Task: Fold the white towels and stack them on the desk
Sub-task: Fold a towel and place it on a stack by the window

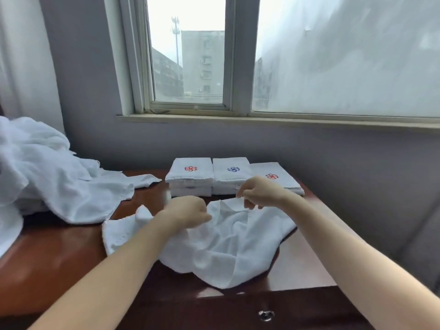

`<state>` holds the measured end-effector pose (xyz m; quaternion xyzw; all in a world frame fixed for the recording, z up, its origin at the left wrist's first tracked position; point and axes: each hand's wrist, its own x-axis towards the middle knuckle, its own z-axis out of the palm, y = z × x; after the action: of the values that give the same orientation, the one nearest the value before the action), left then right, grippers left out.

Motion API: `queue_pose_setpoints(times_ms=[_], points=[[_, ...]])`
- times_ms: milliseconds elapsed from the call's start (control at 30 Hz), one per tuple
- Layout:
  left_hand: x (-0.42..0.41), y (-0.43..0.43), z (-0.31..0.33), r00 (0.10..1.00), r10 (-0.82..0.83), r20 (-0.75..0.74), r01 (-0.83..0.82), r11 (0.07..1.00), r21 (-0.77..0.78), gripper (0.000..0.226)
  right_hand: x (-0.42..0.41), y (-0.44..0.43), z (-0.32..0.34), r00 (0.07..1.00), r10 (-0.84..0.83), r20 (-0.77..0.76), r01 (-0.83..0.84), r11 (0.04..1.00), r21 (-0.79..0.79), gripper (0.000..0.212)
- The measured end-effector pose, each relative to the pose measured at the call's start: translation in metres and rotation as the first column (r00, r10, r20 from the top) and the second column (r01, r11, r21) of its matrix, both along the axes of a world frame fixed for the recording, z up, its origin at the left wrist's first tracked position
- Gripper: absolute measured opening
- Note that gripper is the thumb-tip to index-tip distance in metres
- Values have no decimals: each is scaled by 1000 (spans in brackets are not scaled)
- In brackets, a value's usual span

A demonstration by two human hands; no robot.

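While the crumpled white towel (226,246) lay across the middle of the desk (59,258), low in the centre of the frame, the left hand (188,210) gripped its left part with curled fingers. The right hand (259,192) pinched its far edge, which rose slightly off the wood. Just behind the hands, three piles of folded towels stood side by side near the wall: a red-marked stack (190,172), a blue-marked stack (232,172) touching it, and a lower stack (273,173), also marked red, partly behind the right hand. A heap of unfolded towels (47,175) filled the left of the frame, spilling onto the desk. A drawer knob (266,315) showed at bottom centre, and a window (190,55) filled the upper frame.
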<state>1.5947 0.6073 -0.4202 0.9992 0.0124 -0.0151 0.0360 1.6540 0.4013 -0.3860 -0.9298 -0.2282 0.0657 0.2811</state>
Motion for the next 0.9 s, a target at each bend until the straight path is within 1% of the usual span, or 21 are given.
queue_pose_setpoints(times_ms=[67, 100, 167, 200, 233, 267, 367, 467, 533, 600, 700, 767, 833, 900], points=[[5, -14, -13, 999, -20, 28, 19, 999, 27, 41, 9, -5, -26, 995, -20, 102, 27, 998, -60, 36], [8, -19, -21, 999, -26, 31, 24, 998, 52, 47, 13, -7, -40, 992, -15, 125, 29, 993, -112, 37], [16, -26, -38, 999, -26, 26, 25, 999, 48, 53, 21, -12, -67, 995, 17, 102, 2, 984, -180, 35], [19, -29, -45, 999, -28, 26, 27, 999, 28, 52, 24, -13, -79, 996, 34, 85, -17, 980, -197, 32], [22, -31, -52, 999, -35, 33, 35, 999, 7, 49, 26, -14, -89, 994, 47, 100, -25, 977, -214, 30], [25, -33, -58, 998, -48, 48, 49, 999, -11, 45, 27, -15, -96, 988, 49, 149, -14, 974, -228, 29], [34, -41, -67, 985, -104, 138, 107, 994, -17, 40, 28, -21, -106, 951, -2, 309, 88, 961, -263, 31], [46, -54, -68, 962, -191, 195, 185, 981, 49, 47, 29, -35, -103, 928, -55, 369, 203, 903, -377, 33], [56, -67, -67, 943, -238, 231, 222, 971, 91, 53, 29, -51, -99, 923, -97, 373, 269, 856, -442, 32], [68, -81, -66, 930, -262, 259, 246, 965, 93, 54, 28, -74, -99, 921, -129, 366, 314, 804, -506, 30], [84, -100, -69, 914, -290, 285, 277, 957, 87, 55, 29, -110, -102, 913, -228, 339, 382, 772, -509, 31], [93, -112, -72, 902, -308, 302, 285, 951, 118, 62, 36, -130, -104, 900, -289, 326, 424, 753, -503, 37], [102, -121, -75, 895, -320, 311, 285, 946, 153, 73, 45, -141, -107, 900, -341, 270, 435, 733, -524, 46], [110, -127, -77, 900, -319, 296, 287, 946, 149, 79, 53, -145, -111, 899, -382, 212, 436, 741, -511, 54]])
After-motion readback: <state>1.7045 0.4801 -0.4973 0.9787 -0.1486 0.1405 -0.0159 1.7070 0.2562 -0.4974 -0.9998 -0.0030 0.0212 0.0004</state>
